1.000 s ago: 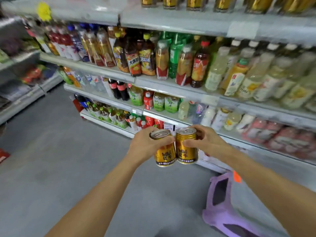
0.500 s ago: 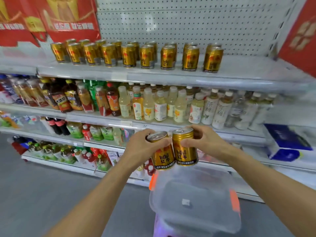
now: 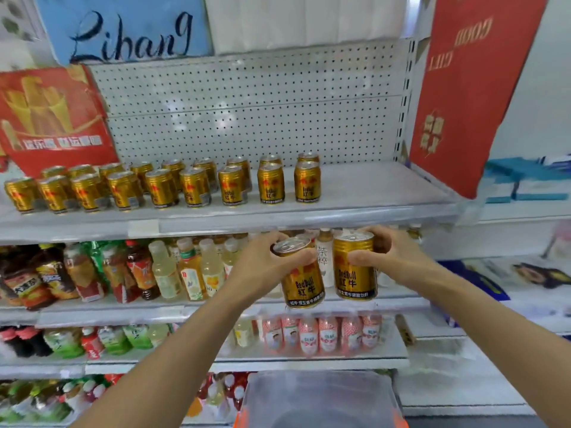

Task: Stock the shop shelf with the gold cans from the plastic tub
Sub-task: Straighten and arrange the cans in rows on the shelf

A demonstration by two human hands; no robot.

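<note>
My left hand [image 3: 265, 267] is wrapped around the top of one gold can [image 3: 302, 276], thumb across its front and fingers curled behind, so the can tilts with its lid leaning toward me and to the left. My right hand [image 3: 392, 257] grips a second gold can [image 3: 354, 267] near its rim in the same way, and that one stands close to upright. The two cans hang side by side, just apart, in front of and below the front lip of the top shelf [image 3: 370, 193]. On that shelf, two rows of shelved cans [image 3: 191, 185] run from its left end to about the middle, labels facing out; the stretch of shelf to the right of the last can is bare grey metal, backed by a white pegboard [image 3: 247, 112]. A red bag [image 3: 52, 118] leans on the shelf behind the leftmost cans, and a tall red box [image 3: 463, 88] stands at the shelf's right end. Under the top shelf, lower tiers hold drink bottles [image 3: 173, 270] in mixed colours. Straight below my hands, well under the shelf, sits the clear plastic tub [image 3: 321, 400] with orange clips; I cannot tell what is left inside it.
</note>
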